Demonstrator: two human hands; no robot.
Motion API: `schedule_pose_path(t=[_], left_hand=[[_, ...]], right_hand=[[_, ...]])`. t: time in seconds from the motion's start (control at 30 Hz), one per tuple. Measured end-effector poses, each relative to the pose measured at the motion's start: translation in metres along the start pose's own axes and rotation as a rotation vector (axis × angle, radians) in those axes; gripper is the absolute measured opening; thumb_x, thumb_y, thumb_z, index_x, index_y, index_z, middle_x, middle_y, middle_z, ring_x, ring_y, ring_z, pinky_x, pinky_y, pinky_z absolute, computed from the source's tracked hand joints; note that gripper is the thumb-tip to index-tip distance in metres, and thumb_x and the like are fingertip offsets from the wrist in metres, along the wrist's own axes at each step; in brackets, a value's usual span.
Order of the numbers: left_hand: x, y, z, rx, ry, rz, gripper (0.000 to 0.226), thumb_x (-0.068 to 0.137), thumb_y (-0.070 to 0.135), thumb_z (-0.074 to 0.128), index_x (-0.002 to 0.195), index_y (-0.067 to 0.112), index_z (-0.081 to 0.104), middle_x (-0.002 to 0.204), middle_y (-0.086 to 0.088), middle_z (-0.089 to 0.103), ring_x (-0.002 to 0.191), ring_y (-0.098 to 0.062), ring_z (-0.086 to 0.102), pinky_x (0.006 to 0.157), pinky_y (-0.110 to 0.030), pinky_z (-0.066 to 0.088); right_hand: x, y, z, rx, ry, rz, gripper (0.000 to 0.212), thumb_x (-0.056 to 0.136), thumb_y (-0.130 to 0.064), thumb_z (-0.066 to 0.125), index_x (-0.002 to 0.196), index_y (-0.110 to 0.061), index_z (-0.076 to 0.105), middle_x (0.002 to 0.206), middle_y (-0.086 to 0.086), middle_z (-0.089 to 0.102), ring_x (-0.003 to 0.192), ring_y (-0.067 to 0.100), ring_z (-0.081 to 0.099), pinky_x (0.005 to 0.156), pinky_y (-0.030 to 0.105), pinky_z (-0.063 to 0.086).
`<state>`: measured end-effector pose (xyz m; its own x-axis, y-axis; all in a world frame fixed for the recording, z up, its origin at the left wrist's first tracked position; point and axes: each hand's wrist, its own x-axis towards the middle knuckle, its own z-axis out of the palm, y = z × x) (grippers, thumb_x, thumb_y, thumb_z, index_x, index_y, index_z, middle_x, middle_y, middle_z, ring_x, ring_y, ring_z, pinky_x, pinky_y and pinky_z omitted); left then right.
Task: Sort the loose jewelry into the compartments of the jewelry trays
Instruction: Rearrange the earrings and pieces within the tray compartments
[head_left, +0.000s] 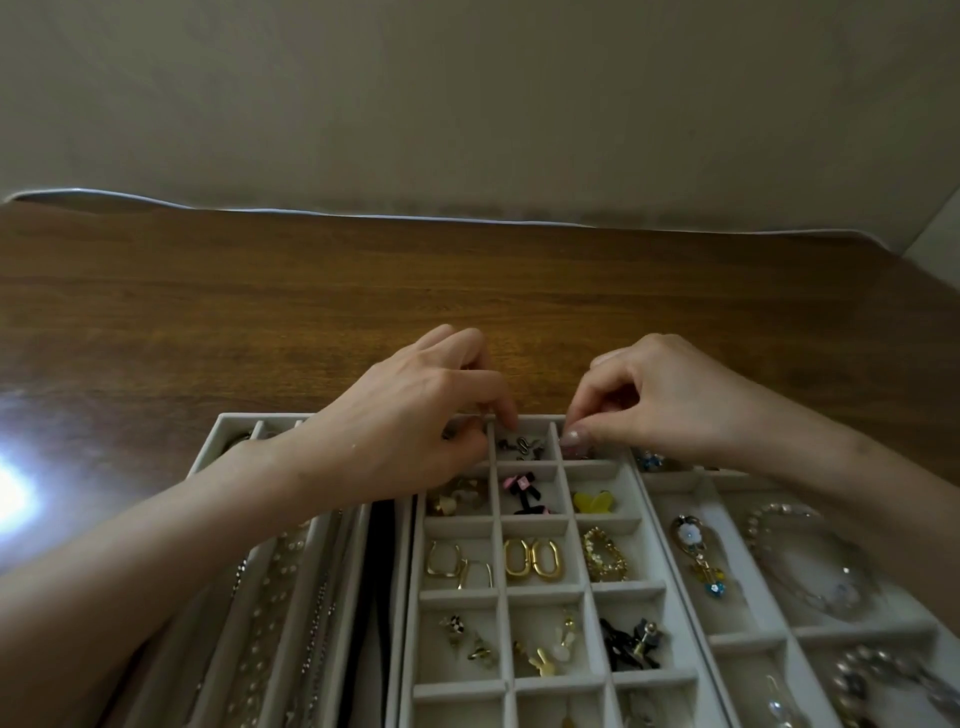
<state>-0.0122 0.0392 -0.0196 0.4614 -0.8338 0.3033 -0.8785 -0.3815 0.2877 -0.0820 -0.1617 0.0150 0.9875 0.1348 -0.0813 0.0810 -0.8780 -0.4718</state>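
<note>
Left hand (415, 415): fingers curled; whether it holds anything cannot be told. Right hand (660, 400): thumb and forefinger pinched, contents hidden. Dark earrings (522, 448) lie spread crosswise in the tray (537, 526) compartment between both hands, just under the left forefinger, which is judged nearer.

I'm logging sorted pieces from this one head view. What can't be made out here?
Head view throughout:
- Whether the left hand holds anything: its curled fingers hide it.
- What, if anything, the right hand pinches: its fingertips cover it.
- Nearest row of the middle tray: cut off by the bottom edge.
- The necklaces in the left tray: blurred, too fine to tell apart.
</note>
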Motion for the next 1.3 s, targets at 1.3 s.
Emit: schedule_pose_path(t=[1.3], left_hand=[[0.036, 0.035, 0.001, -0.675, 0.098, -0.444, 0.017, 0.076, 0.018, 0.072, 0.090, 0.010, 0.064, 0.076, -0.003, 0.069, 0.063, -0.007, 0.067, 0.058, -0.017, 0.053]], right_hand=[[-0.010, 0.011, -0.008, 0.783, 0.182, -0.035, 0.019, 0.079, 0.005, 0.065, 0.096, -0.004, 0.065, 0.082, 0.012, 0.073, 0.078, 0.020, 0.072, 0.065, 0.022, 0.055]])
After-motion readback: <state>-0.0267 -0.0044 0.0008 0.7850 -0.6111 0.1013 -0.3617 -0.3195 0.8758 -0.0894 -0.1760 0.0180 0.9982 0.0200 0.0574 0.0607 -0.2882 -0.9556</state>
